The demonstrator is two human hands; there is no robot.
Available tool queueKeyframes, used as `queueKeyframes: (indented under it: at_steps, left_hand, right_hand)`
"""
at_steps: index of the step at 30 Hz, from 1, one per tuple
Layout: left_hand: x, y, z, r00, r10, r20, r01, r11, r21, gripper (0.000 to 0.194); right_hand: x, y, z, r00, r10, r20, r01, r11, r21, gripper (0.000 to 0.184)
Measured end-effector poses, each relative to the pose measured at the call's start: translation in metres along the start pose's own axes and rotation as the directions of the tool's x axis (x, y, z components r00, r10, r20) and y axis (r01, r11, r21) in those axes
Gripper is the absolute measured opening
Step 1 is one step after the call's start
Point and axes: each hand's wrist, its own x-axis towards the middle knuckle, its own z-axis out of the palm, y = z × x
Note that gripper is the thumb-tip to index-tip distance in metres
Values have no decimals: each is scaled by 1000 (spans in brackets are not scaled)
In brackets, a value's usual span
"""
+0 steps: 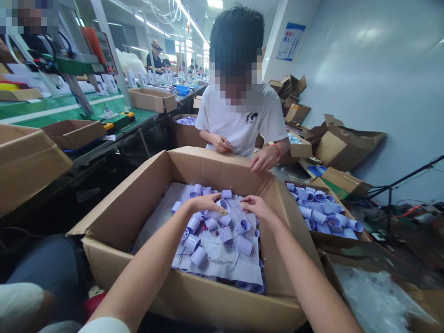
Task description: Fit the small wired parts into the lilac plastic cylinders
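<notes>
- So the left hand [208,204] is over the middle of the big cardboard box [194,289], fingers stretched out and thumb a bit apart, right at a lavender plastic cup [222,205]; can't tell if it's actually gripping the cup or just touching it
- The right hand [258,208] is just across from it, also inside the box, fingers partly curled with the tips close together; there may be something tiny at the fingertips, but it's too small for me to tell, so no call on whether it's holding anything
- The loose lavender cups [199,256] are scattered over a crinkled white sheet [211,249] in that box; some are tipped on their sides, a few show their open ends, and more peek out below the sheet's near edge
- Small red parts [203,226] sit in among the cups, a little nearer the camera than the left hand; too blurry to say what they are
- Over on the right there's a second carton [362,236], pretty much loaded with the same kind of cups; below it, some clear plastic bags [378,296]
- Across the box is a person in a white T-shirt [239,122], head down, a red band on one wrist; one of their hands is by the box's far rim
- Off to the left, a green workbench [34,111] with open cartons on it
</notes>
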Motion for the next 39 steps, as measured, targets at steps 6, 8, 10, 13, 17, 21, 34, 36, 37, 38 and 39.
queueKeyframes:
  at_steps: [6, 8, 10, 13, 17, 21, 34, 36, 37, 38, 39]
  left_hand:
    - [-2, -5, 10, 965, 50, 257, 58, 916, -397, 60]
    - [-2, -8, 11, 952, 83, 293, 48, 910, -413, 54]
    - [-2, -9, 10, 954, 105, 282, 30, 900, -435, 47]
    - [-4, -9, 5, 958, 129, 257, 11, 876, -482, 46]
    - [-7, -7, 0, 958, 173, 230, -30, 855, -518, 47]
    - [-7, -7, -4, 952, 208, 225, -50, 831, -554, 50]
    - [-8, -5, -8, 929, 308, 204, -125, 783, -610, 58]
    - [-7, -7, -9, 934, 316, 167, -156, 781, -604, 57]
    - [-6, -8, -10, 938, 316, 140, -175, 783, -597, 56]
    - [-5, -10, -10, 944, 311, 110, -191, 788, -586, 57]
    - [-4, -11, -11, 950, 301, 81, -203, 795, -571, 57]
  right_hand:
    - [-24, -19, 2, 952, -219, 212, 60, 817, 574, 37]
    - [-27, -21, 0, 949, -229, 218, 42, 775, 630, 39]
    - [-28, -21, -4, 954, -228, 196, 43, 749, 662, 39]
    - [-28, -21, -10, 953, -239, 187, 55, 741, 669, 42]
    - [-29, -20, -15, 929, -286, 237, 74, 768, 636, 36]
    - [-29, -21, -19, 918, -287, 274, 27, 735, 678, 35]
    - [-44, -27, -24, 752, -510, 418, -113, 524, 844, 37]
    - [-44, -27, -26, 771, -512, 378, -97, 493, 865, 38]
    - [-44, -26, -27, 782, -512, 355, -83, 480, 874, 38]
    - [-43, -25, -29, 791, -513, 333, -66, 470, 880, 38]
    - [-43, -24, -31, 796, -516, 317, -50, 466, 884, 37]
